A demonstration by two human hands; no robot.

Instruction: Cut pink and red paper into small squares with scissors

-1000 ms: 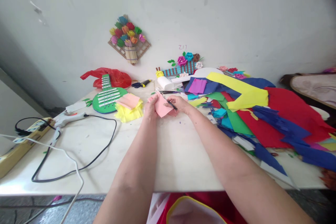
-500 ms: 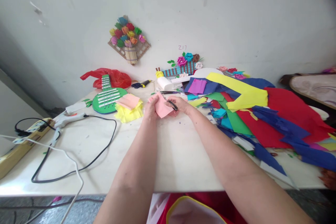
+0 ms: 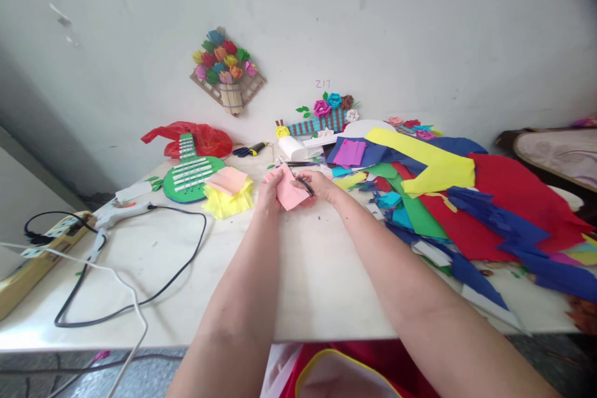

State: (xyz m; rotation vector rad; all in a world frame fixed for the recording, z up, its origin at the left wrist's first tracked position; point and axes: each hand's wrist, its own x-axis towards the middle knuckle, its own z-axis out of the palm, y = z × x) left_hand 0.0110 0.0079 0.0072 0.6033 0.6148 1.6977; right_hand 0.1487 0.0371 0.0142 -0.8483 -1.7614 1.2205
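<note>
My left hand is closed on the left edge of a pink sheet of paper, which it holds just above the table. A pair of scissors with dark handles is gripped in my right hand. Their blades lie at the upper edge of the pink paper; whether they are apart is too small to tell. Left of my hands, folded pink paper rests on crumpled yellow paper. Beyond the hands lies a white paper roll.
A glue gun with a looping black cord and a power strip occupy the left. Near them lies a green guitar-shaped craft. Pliers lie at the back. Red paper and many coloured scraps cover the right side.
Both hands keep nearly the same place on the pink paper. The scissors have shifted very slightly at its edge, and the view has moved a little.
</note>
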